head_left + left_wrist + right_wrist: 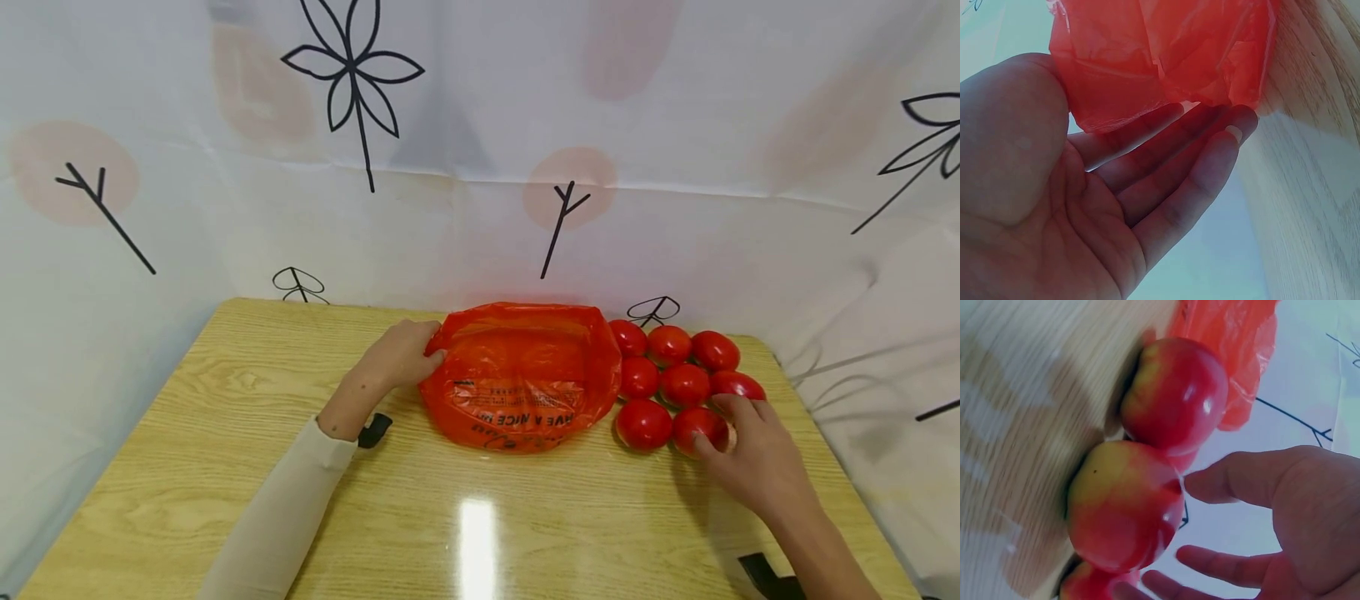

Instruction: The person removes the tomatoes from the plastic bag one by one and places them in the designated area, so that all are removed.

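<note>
A red plastic bag [517,417] with black print sits open-mouthed near the table's back edge. My left hand [401,354] holds its left side, with the plastic [1147,62] between thumb and fingers in the left wrist view. To the bag's right, several red apples [684,385] are grouped in rows. My right hand [757,454] is at the front right apple [697,429], thumb on one side and fingers spread on the other. In the right wrist view this apple [1122,506] shows a yellow patch, and the thumb tip is right at its surface.
The wooden table [225,433] runs back to a white cloth [465,225] with plant drawings, which also hangs at both sides. Black straps [765,575] show near the wrists. The rightmost apples lie near the table's right edge.
</note>
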`<state>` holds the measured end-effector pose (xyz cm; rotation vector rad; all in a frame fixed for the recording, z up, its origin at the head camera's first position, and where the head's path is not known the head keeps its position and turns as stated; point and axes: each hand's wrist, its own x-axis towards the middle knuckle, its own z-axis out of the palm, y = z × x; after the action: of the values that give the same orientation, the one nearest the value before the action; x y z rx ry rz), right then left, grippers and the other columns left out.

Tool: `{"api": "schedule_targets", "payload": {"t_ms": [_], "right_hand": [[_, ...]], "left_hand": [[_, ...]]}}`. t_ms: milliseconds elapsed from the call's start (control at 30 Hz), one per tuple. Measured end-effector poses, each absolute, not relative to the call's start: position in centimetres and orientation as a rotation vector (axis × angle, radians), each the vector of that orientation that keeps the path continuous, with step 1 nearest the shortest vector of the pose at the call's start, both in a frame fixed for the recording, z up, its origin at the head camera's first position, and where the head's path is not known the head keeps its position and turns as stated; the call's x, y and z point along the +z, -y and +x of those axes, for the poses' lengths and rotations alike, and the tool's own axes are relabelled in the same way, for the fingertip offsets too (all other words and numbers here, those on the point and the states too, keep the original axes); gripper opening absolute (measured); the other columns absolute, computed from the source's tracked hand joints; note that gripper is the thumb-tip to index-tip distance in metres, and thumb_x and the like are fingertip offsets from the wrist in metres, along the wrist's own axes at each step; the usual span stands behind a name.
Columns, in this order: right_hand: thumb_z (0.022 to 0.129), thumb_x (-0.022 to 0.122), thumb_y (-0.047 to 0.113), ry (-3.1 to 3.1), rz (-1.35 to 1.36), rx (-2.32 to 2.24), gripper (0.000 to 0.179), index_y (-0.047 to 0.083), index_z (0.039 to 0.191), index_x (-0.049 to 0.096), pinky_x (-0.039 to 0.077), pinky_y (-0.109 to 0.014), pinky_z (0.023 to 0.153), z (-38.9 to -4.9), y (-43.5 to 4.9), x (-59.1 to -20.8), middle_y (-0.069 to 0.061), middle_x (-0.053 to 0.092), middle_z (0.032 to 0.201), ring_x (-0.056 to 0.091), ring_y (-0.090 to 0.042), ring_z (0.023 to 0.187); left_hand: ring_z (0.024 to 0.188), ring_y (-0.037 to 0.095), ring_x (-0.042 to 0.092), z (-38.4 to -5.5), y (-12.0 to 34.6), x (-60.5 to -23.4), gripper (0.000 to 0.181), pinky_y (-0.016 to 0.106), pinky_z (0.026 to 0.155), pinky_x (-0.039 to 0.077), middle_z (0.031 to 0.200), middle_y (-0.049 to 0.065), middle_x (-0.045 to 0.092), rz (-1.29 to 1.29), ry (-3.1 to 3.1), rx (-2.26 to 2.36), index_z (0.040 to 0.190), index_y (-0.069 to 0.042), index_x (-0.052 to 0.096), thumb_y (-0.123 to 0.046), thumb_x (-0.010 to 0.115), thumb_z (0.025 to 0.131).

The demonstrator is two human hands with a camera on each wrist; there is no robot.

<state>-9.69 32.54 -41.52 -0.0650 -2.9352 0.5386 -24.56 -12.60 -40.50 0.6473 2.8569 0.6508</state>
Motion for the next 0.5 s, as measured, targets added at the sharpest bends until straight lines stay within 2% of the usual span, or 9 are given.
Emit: {"api": "schedule_targets", "payload": {"t_ms": [133, 367, 500], "right_hand": [[0.090, 0.077, 0.016, 2.889, -0.054, 0.550, 0.055, -0.009, 0.133, 0.054, 0.045, -0.076, 0.091, -9.8, -32.6, -41.3, -0.038, 0.047, 0.133, 0.046, -0.057, 0.118], [0.090, 0.074, 0.016, 2.788, 0.016, 0.573, 0.051, -0.006, 0.133, 0.057, 0.044, -0.073, 0.092, -10.3, -32.5, -41.3, -0.034, 0.049, 0.135, 0.048, -0.054, 0.119], [0.088, 0.076, 0.012, 2.752, 0.094, 0.567, 0.054, -0.006, 0.136, 0.057, 0.045, -0.073, 0.092, -10.7, -32.8, -41.3, -0.032, 0.049, 0.137, 0.048, -0.052, 0.120]], "left_hand": [[0.101, 0.028, 0.069, -24.6, 12.7, -40.4, 0.046, 0.043, 0.089, 0.059, 0.125, 0.016, 0.072, 0.647, -2.857, 0.656, 0.143, 0.001, 0.060, -0.025, 0.065, 0.105], [0.088, 0.025, 0.066, -24.7, 12.9, -40.3, 0.037, 0.038, 0.077, 0.058, 0.104, 0.010, 0.072, 0.649, -2.865, 0.721, 0.129, -0.003, 0.066, -0.031, 0.066, 0.105], [0.096, 0.025, 0.068, -24.7, 13.2, -40.3, 0.038, 0.040, 0.083, 0.060, 0.111, 0.009, 0.074, 0.615, -2.872, 0.778, 0.129, -0.006, 0.068, -0.036, 0.066, 0.105]]}}
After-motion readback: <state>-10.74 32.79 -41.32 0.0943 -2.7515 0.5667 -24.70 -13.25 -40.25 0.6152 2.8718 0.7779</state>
